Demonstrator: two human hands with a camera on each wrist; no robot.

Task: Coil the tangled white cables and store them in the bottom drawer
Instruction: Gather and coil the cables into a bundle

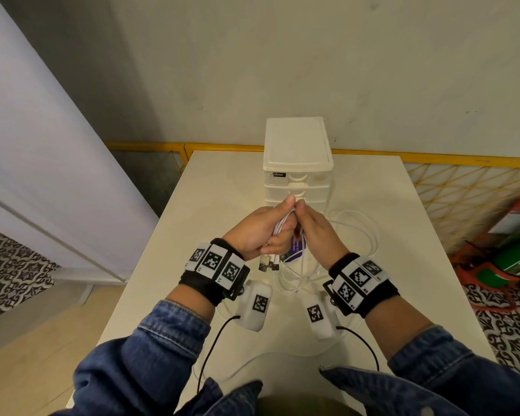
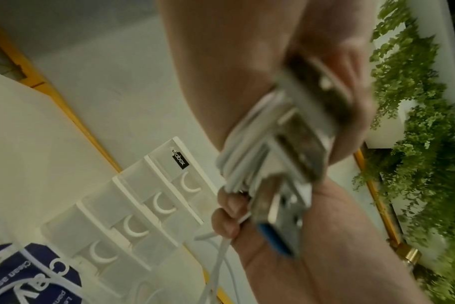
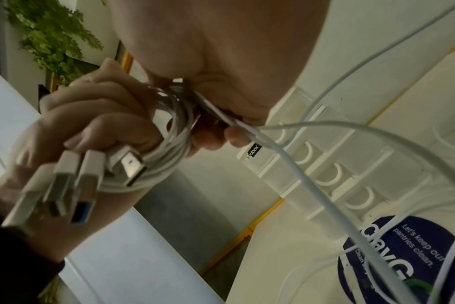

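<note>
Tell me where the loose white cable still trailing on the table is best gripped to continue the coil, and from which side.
Probably on the free strand just past where the right hand already pinches it, coming from the right, above the table. There it runs straight and lifted off the surface, while the loops lower down cross each other. The left hand holds the coiled bundle.

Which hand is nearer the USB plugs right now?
Left. The left hand grips the coil, USB plugs hanging just beneath it; the right hand pinches cable beside them.
</note>
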